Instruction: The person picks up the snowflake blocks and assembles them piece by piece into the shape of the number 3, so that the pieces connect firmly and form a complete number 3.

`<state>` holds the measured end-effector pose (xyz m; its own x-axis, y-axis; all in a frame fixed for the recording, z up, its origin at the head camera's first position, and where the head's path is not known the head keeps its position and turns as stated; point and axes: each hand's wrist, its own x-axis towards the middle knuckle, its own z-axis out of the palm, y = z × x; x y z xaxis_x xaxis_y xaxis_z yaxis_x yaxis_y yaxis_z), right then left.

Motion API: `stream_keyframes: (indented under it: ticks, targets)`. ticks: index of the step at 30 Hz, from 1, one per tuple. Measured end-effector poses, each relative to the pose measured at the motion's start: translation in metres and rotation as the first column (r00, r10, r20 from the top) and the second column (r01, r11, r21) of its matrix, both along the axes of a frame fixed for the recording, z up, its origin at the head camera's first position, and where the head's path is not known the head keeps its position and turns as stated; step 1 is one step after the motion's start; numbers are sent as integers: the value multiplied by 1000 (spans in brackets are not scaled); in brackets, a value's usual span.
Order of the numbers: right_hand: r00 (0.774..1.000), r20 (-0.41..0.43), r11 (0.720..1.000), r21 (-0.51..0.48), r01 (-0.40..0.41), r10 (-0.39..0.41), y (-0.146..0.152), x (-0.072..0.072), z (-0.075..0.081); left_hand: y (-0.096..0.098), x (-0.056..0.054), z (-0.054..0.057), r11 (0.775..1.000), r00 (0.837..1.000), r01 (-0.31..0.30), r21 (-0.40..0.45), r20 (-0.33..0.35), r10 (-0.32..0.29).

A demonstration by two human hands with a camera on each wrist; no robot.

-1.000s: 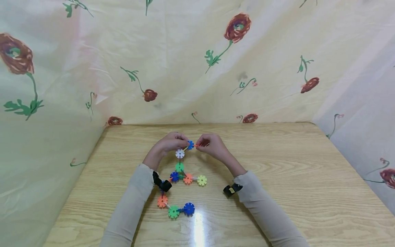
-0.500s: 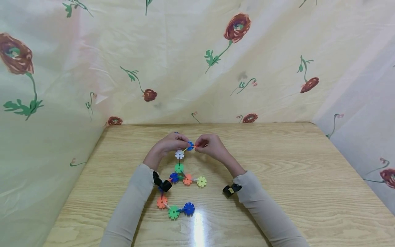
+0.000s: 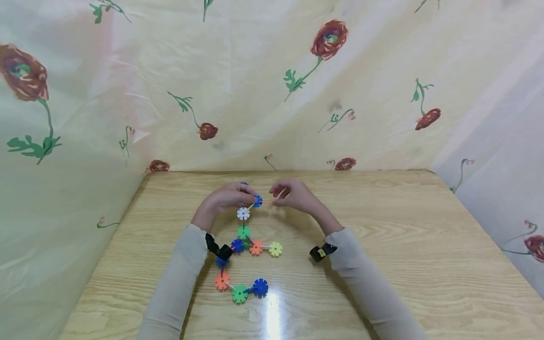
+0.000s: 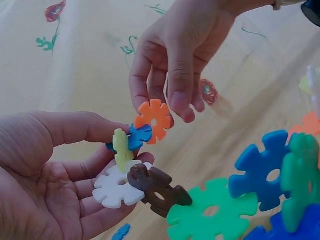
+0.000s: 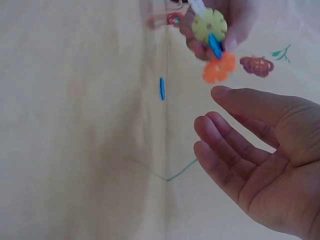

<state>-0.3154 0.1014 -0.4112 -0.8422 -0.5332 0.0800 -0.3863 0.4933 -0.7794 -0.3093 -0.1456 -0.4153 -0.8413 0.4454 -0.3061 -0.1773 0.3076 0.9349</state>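
My left hand (image 3: pixel 229 195) pinches a blue notched interlocking disc (image 4: pixel 140 137) between thumb and fingers, near the upper end of a joined chain. Slotted into that blue disc is an orange disc (image 4: pixel 153 121), which forms the free end. A yellow disc (image 4: pixel 121 150), a white disc (image 4: pixel 117 186), a brown disc (image 4: pixel 167 196) and a green disc (image 4: pixel 192 225) follow down the chain. Fingers spread, my right hand (image 3: pixel 295 194) stands just to the right of the orange disc; in the right wrist view a gap shows between them.
The chain runs on toward me over the wooden table (image 3: pixel 382 226), with a side branch ending in a pale yellow disc (image 3: pixel 275 252) and a lower end at a dark blue disc (image 3: pixel 260 289). One loose blue disc (image 5: pixel 162 89) lies beyond my left hand. A flowered curtain (image 3: pixel 255 94) hangs behind.
My right hand has let go of the orange disc and moved slightly right, its fingers opening. My left hand and the chain's upper end have shifted a little left.
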Motion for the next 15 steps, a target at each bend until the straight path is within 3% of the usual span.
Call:
stream_keyframes:
  ticks: [8,15]
  targets:
    - [999,-16,998,26,-52,52,-8,-32,7,-12,0,1,999,1000,-15,-50,-10,14]
    - [992,18,991,43,-125,124,-24,-56,2,-22,4,-4,994,996,-89,-64,-32,87]
